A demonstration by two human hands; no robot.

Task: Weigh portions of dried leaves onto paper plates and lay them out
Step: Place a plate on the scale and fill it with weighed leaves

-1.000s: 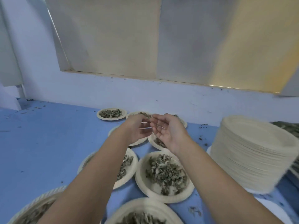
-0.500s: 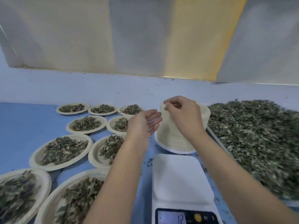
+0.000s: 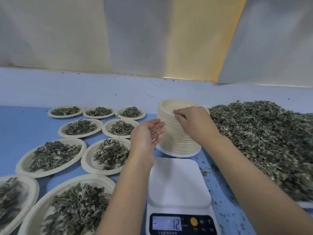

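Note:
A tall stack of empty paper plates (image 3: 171, 138) stands behind a white kitchen scale (image 3: 179, 184) whose platform is bare and whose display (image 3: 166, 225) reads 12. My right hand (image 3: 192, 122) rests on top of the stack, its curled fingertips pinching the rim of the top plate. My left hand (image 3: 147, 134) hovers just left of the stack, palm open and holding nothing. A big heap of dried leaves (image 3: 264, 143) lies to the right. Several filled plates (image 3: 50, 155) are laid out on the left.
The blue table surface (image 3: 22, 128) runs left to a pale wall (image 3: 101, 89) at the back. Loose leaf crumbs (image 3: 227, 216) are scattered on the table to the right of the scale. Filled plates reach the near-left edge of view (image 3: 74, 206).
My view swung right from the filled plates to the scale, stack and leaf heap. My hands came apart; the right hand moved onto the stack's top and the left hand opened.

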